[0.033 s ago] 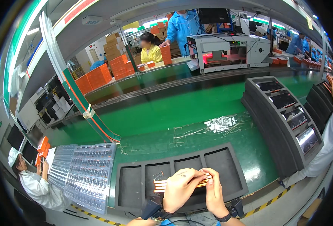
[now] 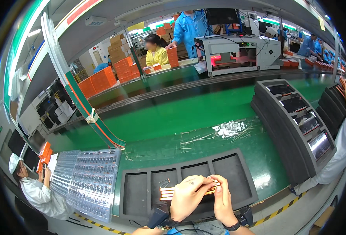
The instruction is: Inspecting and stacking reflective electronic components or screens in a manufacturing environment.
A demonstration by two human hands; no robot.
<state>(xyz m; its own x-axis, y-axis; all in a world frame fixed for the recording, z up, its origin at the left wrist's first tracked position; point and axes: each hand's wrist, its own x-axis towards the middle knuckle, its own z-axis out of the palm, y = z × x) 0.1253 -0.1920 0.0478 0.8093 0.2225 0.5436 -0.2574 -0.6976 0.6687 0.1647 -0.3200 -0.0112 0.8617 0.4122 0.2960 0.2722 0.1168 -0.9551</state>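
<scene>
Both my hands are on a small stack of thin flat slabs (image 2: 166, 193) with pale and orange edges, held above a black foam tray (image 2: 130, 171). My left hand (image 2: 189, 197) wraps over the top of the stack, its fingertips meeting the right end. My right hand (image 2: 222, 201) closes its fingers and thumb on that right end. The hands hide most of the slabs, so their faces do not show. Small thin bits (image 2: 164, 183), wire-like or clear, show in a tray compartment next to the stack's left end.
At the left are clear plastic trays (image 2: 90, 176) of small parts, with a person in white (image 2: 43, 196) beside them. Stacked foam trays (image 2: 286, 133) with dark glossy rectangular devices stand at the right. A post (image 2: 85, 103) rises from the green bench. Beyond are a grey machine (image 2: 267, 53) and co-workers.
</scene>
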